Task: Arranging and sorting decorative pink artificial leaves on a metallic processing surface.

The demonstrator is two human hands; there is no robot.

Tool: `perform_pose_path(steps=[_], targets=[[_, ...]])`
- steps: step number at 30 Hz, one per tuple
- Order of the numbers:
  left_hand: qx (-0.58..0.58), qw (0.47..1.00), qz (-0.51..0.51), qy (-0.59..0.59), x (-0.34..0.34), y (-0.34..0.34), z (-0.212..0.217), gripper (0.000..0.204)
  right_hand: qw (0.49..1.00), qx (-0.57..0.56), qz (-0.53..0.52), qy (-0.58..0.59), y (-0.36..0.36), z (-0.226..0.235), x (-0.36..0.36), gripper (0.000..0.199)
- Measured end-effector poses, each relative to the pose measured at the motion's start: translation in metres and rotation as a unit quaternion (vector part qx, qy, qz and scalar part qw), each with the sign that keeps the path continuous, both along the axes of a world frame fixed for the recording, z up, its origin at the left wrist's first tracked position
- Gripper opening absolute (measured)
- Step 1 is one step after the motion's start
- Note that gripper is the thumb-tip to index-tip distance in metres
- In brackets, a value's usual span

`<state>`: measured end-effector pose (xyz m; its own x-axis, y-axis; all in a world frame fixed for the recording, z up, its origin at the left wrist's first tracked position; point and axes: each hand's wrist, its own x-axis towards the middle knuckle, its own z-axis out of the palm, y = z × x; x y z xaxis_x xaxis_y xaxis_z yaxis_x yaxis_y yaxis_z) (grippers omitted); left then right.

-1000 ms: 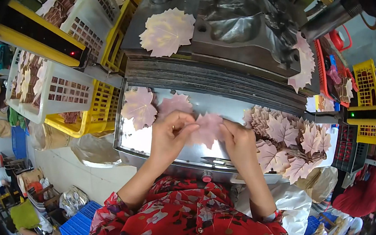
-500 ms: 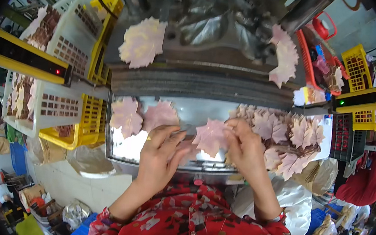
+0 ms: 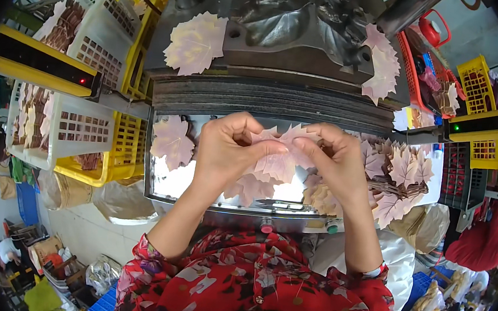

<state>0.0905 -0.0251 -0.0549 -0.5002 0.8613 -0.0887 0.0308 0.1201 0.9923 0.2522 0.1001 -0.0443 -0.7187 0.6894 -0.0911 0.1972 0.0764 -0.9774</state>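
Observation:
Between my two hands, over the tray, I hold a pale pink fabric leaf [image 3: 276,164] by its upper edge. The thumb and fingers of my left hand [image 3: 229,153] pinch its left side, and those of my right hand [image 3: 337,161] pinch its right side. Below it, another pink leaf [image 3: 248,189] lies on the bright tray [image 3: 169,188]. Bundled leaves [image 3: 400,170] with brown stems are heaped to the right of my right hand. At the tray's left end lies a small pile of leaves [image 3: 172,142].
Ahead stands a dark metal press with a leaf-shaped mould [image 3: 282,27], a leaf [image 3: 196,42] on its left and another leaf [image 3: 382,63] on its right. Yellow sensor bars [image 3: 45,64] flank it. White baskets [image 3: 86,131] stand left, a red basket [image 3: 415,75] right. Tweezers [image 3: 280,205] lie in the tray.
My left hand has moved up and right and now grips the leaf along with my right hand. The leaf has been raised toward the press. A leaf beneath it now shows on the tray.

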Motion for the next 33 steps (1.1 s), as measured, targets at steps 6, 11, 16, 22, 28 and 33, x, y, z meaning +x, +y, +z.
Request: perform_pose_path(steps=[6, 11, 16, 22, 28, 33], targets=[[-0.029, 0.999, -0.018, -0.016, 0.001, 0.011, 0.006, 0.016, 0.996, 0.087, -0.023, 0.001, 0.007, -0.002, 0.002, 0.022], [0.013, 0.999, -0.024, -0.038, 0.001, 0.011, 0.042, 0.014, 0.992, 0.113, -0.032, -0.041, 0.014, 0.040, 0.006, 0.019], [0.015, 0.999, -0.033, 0.010, -0.017, 0.005, 0.080, 0.005, 0.951, 0.304, -0.053, 0.009, 0.071, 0.075, -0.003, 0.012], [0.117, 0.932, 0.051, 0.338, -0.047, 0.124, 0.102, 0.016, 0.826, 0.545, -0.134, -0.045, 0.220, 0.054, -0.110, 0.025], [0.074, 0.919, 0.077, 0.380, -0.050, 0.147, 0.099, 0.018, 0.874, 0.471, -0.098, 0.066, 0.238, 0.019, -0.131, 0.050], [0.028, 0.931, 0.070, 0.358, -0.055, 0.148, 0.104, 0.041, 0.871, 0.480, -0.097, 0.038, 0.234, 0.032, -0.127, 0.048]])
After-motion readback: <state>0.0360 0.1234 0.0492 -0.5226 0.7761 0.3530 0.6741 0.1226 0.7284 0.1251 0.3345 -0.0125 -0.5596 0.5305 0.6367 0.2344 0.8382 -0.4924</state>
